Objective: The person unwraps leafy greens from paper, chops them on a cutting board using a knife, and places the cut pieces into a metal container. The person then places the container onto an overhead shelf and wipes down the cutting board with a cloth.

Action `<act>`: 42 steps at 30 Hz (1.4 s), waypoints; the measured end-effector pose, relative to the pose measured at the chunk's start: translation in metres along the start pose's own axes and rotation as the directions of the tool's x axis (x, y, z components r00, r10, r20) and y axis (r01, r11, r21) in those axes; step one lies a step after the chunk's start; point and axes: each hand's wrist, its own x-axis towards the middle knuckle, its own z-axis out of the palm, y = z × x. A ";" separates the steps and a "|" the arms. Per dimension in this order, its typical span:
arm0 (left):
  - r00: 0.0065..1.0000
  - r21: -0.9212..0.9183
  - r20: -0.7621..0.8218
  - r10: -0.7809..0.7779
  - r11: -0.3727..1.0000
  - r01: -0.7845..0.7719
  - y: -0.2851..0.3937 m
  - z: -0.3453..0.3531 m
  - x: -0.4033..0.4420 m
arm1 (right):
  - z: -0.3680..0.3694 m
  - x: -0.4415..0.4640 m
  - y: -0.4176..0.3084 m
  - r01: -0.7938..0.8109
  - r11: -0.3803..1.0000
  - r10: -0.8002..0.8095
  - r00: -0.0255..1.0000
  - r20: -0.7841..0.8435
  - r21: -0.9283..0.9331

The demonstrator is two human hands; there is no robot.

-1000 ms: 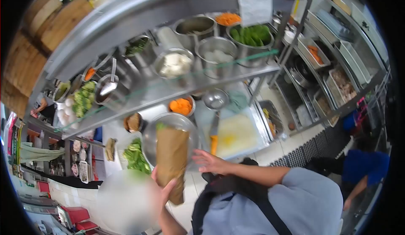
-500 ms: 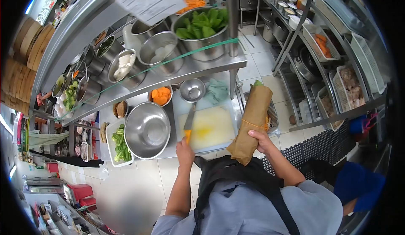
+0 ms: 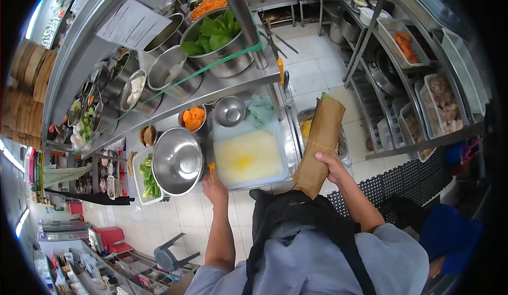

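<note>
My right hand is closed round the lower part of a long brown paper wrap, tied with a thin band, with some green showing at its top end. My left hand grips the orange handle of a knife at the left edge of the cutting board; its blade lies between the board and the large bowl. The yellow-stained white cutting board lies in front of me. Left of it stands an empty large metal bowl. Orange slices fill a small bowl behind it, near a small empty metal bowl.
Metal pots of greens and other foods line the shelf above the counter. A teal cloth lies behind the board. A tray of green vegetables is at the left. Racks with baskets and a person in blue are right.
The wrap went from my left hand to my right and moved right. My left hand took the knife's orange handle and shifted it left off the board. The view turned right.
</note>
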 end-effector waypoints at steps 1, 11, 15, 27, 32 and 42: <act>1.000 -0.006 -0.002 0.009 1.000 -0.009 0.017 -0.002 0.014 | 0.000 -0.002 -0.001 0.020 1.000 -0.020 1.000 0.001 -0.020; 0.950 -0.509 0.286 0.123 0.860 0.042 0.188 0.038 0.146 | -0.012 -0.022 0.011 0.044 0.999 -0.043 0.994 -0.097 0.007; 0.957 -0.184 0.264 -0.125 0.967 0.177 0.191 0.042 0.161 | -0.026 -0.034 0.009 0.026 1.000 -0.026 0.992 -0.122 -0.002; 0.986 -0.399 -0.165 -0.002 0.915 -0.065 0.103 0.098 0.262 | -0.062 -0.040 0.010 0.057 0.997 -0.045 0.979 -0.197 0.057; 0.999 -0.171 0.005 -0.040 0.984 0.040 0.133 0.041 0.273 | -0.046 -0.027 0.010 0.090 0.995 -0.092 0.993 -0.076 -0.032; 0.755 -0.699 0.614 0.231 0.603 0.384 0.217 0.129 0.221 | -0.031 -0.005 0.012 0.040 0.996 -0.044 0.998 -0.051 -0.084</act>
